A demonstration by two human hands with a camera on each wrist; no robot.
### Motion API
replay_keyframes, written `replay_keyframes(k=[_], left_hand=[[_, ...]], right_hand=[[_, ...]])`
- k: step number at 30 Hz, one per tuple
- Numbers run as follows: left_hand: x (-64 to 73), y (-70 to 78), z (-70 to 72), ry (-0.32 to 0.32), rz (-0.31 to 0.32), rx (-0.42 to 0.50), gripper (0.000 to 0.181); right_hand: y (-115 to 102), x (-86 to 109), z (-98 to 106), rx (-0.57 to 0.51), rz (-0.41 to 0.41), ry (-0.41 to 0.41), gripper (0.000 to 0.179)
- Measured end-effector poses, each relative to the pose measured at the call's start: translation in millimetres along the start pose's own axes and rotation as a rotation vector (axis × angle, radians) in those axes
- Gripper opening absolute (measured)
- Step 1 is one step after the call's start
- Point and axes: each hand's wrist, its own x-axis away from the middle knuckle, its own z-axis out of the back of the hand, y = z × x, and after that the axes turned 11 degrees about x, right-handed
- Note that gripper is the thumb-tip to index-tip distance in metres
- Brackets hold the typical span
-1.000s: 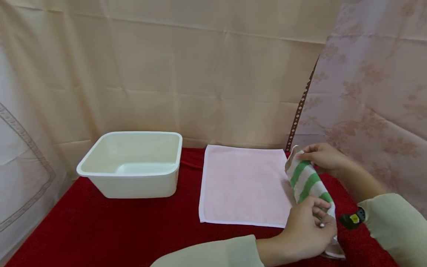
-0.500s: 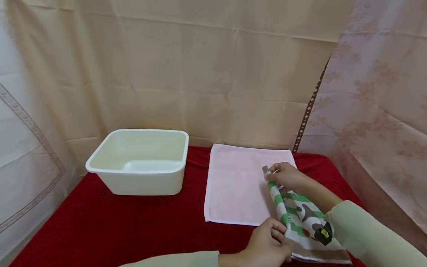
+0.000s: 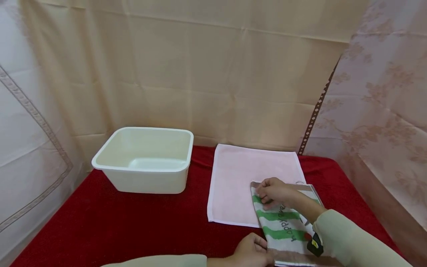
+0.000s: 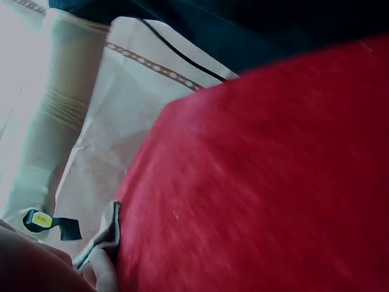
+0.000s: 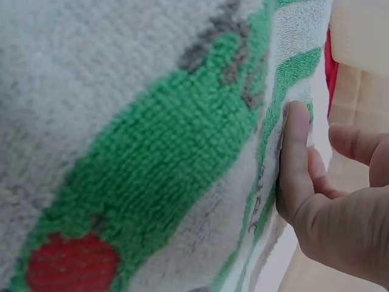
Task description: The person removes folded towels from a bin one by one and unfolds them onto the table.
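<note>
A green-and-white striped towel [image 3: 281, 234] with brown ends and printed lettering lies at the right front, overlapping the pink towel [image 3: 230, 185]. At its near left corner my left hand [image 3: 251, 251] has curled fingers; in the left wrist view the fingers [image 4: 104, 267] pinch a bit of the towel's edge [image 4: 109, 234]. My right hand [image 3: 275, 192] rests on the far left corner. Up close in the right wrist view, its straight fingers [image 5: 296, 158] press against the striped cloth [image 5: 170, 146], while the thumb [image 5: 352, 143] stands away from it.
A cream plastic basin [image 3: 143, 181] stands at the left on the red tablecloth [image 3: 150, 222]. Beige curtain [image 3: 217, 74] hangs behind the table, and a pinkish patterned curtain [image 3: 390, 111] borders it on the right.
Both hands have moved left, laying the striped towel down from a raised fold until it lies spread, its left part over the pink towel. My right hand's pinch has loosened.
</note>
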Motion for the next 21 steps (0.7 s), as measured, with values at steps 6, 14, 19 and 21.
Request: replay_keyframes(k=[6, 14, 19, 21], left_hand=[[0.4, 5.9, 10.0, -0.012, 0.014, 0.006, 0.023], [-18.9, 33.0, 7.3, 0.008, -0.174, 0.018, 0.03], [-47.4, 51.4, 15.6, 0.043, -0.301, -0.104, 0.03], [-59.7, 55.6, 19.0, 0.056, -0.36, -0.169, 0.03]], right_hand=[[10.4, 8.9, 11.6, 0.023, 0.082, 0.006, 0.022], [31.2, 28.5, 45.4, 0.094, 0.1, 0.184, 0.029], [53.2, 37.6, 69.1, 0.255, 0.061, 0.31, 0.033], [63.7, 39.5, 79.8, 0.336, 0.043, 0.362, 0.036]])
